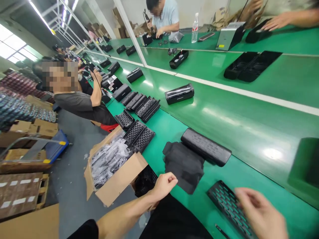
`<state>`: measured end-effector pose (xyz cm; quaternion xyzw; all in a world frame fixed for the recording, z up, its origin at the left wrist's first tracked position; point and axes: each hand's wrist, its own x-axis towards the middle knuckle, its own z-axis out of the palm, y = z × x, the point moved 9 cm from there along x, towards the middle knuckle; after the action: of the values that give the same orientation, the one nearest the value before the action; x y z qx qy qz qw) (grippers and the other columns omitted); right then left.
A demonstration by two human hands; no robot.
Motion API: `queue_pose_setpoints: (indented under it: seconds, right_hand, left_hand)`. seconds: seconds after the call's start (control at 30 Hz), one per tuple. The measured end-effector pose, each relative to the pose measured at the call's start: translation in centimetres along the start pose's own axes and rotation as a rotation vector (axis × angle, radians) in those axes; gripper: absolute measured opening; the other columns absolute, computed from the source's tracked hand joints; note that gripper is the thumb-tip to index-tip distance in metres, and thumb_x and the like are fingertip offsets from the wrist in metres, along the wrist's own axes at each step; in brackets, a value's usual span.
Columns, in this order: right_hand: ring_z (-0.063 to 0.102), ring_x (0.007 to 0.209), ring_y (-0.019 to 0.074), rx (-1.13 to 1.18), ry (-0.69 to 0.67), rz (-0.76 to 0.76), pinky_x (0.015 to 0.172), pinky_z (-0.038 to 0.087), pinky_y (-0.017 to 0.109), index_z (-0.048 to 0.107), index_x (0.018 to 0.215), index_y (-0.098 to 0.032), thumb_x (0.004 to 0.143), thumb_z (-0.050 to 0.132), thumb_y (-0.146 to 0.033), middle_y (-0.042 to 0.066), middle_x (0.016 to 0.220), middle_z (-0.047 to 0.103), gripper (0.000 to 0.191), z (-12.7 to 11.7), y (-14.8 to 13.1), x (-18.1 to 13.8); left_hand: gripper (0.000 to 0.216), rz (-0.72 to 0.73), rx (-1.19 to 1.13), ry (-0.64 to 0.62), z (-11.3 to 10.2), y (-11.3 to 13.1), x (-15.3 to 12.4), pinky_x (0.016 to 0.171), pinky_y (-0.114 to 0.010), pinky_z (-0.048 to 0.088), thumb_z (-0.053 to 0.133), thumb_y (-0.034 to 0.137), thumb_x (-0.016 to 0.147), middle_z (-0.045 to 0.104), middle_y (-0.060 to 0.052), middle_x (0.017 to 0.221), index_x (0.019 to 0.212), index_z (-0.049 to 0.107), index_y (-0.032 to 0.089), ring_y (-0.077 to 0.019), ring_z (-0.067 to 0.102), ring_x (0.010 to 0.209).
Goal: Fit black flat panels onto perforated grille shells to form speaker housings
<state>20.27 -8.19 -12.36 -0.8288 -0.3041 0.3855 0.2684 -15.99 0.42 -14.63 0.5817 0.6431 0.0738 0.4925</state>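
My left hand [164,185] is curled into a loose fist at the near edge of the green bench [239,132], beside a pile of black fabric pieces [183,164]; nothing shows in it. My right hand [261,212], blurred, hovers with fingers spread over a black perforated grille [225,202] lying flat on the bench. A finished black speaker body [205,151] lies just beyond the fabric pile.
An open cardboard box [117,172] of bagged black parts stands left of the bench. More grilles [138,132] and black housings [179,93] lie along the belt. A seated person [82,99] works to the left; others work across the bench.
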Motion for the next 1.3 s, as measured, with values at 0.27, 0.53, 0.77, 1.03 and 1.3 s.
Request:
queue_pose_setpoints:
  seconds: [0.27, 0.53, 0.77, 1.03, 1.3]
  right_hand:
    - [0.066, 0.065, 0.0206, -0.155, -0.232, 0.104, 0.073, 0.054, 0.038, 0.062, 0.120, -0.018, 0.091, 0.059, -0.072, 0.001, 0.078, 0.069, 0.061, 16.1, 0.7, -3.7]
    - [0.067, 0.083, 0.0180, -0.366, -0.324, 0.121, 0.079, 0.057, 0.038, 0.068, 0.110, -0.018, 0.101, 0.062, -0.051, 0.005, 0.101, 0.069, 0.035, 17.3, 1.0, -2.4]
    - [0.067, 0.081, 0.0188, -0.482, -0.279, 0.074, 0.083, 0.055, 0.041, 0.071, 0.112, -0.021, 0.103, 0.052, -0.059, 0.006, 0.097, 0.071, 0.044, 14.8, 0.5, -4.1]
    - [0.069, 0.084, 0.0281, -0.465, -0.113, -0.093, 0.075, 0.051, 0.040, 0.080, 0.114, -0.025, 0.100, 0.036, -0.055, 0.013, 0.106, 0.071, 0.055, 12.5, -2.3, -6.1]
    - [0.058, 0.116, 0.0315, -0.234, -0.042, -0.400, 0.108, 0.043, 0.042, 0.083, 0.090, -0.028, 0.086, 0.047, -0.068, 0.011, 0.122, 0.069, 0.055, 10.1, -6.2, -9.6]
  left_hand:
    - [0.014, -0.082, 0.096, 0.211, -2.1, -3.4, 2.2, 0.069, -0.025, 0.041, 0.064, 0.036, 0.089, 0.064, 0.005, 0.073, 0.093, 0.067, 0.022, -0.0139, 0.062, 0.071]
    - [0.029, -0.060, 0.132, 0.262, -2.9, -3.2, 3.3, 0.077, -0.030, 0.046, 0.076, 0.039, 0.084, 0.068, 0.002, 0.082, 0.104, 0.063, 0.024, -0.0199, 0.068, 0.085]
    - [0.019, 0.070, 0.070, 0.281, -3.4, -1.9, 2.2, 0.079, -0.030, 0.050, 0.065, 0.032, 0.091, 0.069, 0.000, 0.089, 0.107, 0.062, 0.022, -0.0163, 0.066, 0.081]
    - [0.025, 0.241, 0.027, 0.210, -2.1, -0.1, 2.4, 0.077, -0.031, 0.054, 0.056, 0.023, 0.091, 0.072, -0.004, 0.102, 0.114, 0.064, 0.020, -0.0150, 0.063, 0.076]
    - [0.074, 0.723, 0.207, -0.247, 1.5, 8.6, -1.3, 0.112, -0.045, 0.042, 0.064, 0.012, 0.071, 0.072, -0.007, 0.129, 0.144, 0.061, 0.027, -0.0289, 0.054, 0.126]
